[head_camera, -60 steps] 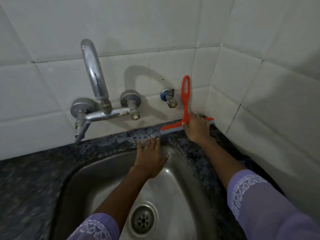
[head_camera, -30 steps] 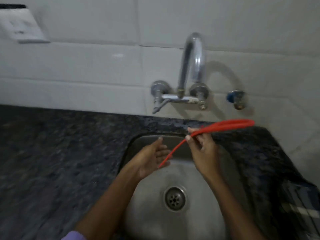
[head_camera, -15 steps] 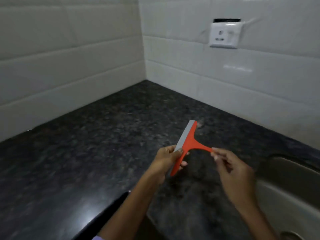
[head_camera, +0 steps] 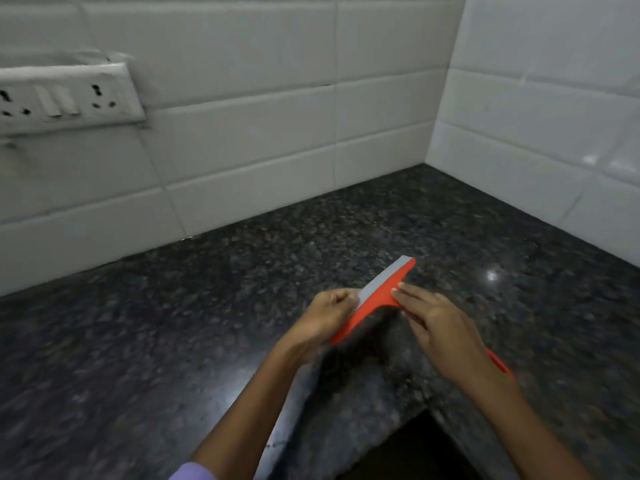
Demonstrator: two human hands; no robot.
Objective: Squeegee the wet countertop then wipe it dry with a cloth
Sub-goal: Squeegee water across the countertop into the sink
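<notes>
From the head camera, the view had swung away from the sink since half a second before, and a wide socket plate [head_camera: 65, 98] had come into sight on the left wall. The one orange squeegee [head_camera: 375, 299] had stayed between both hands above the dark speckled desk [head_camera: 173, 323], near the tiled corner, its grey blade strip facing up and left. The left hand [head_camera: 325, 318] gripped the blade's near end, fingers [head_camera: 341, 296] curled round it. The right hand [head_camera: 440, 327] now lay over the handle's neck with fingers straight and pressed together, no longer pinching; the handle's tip showed past the wrist. Counted: one squeegee, two hands, one socket plate.
</notes>
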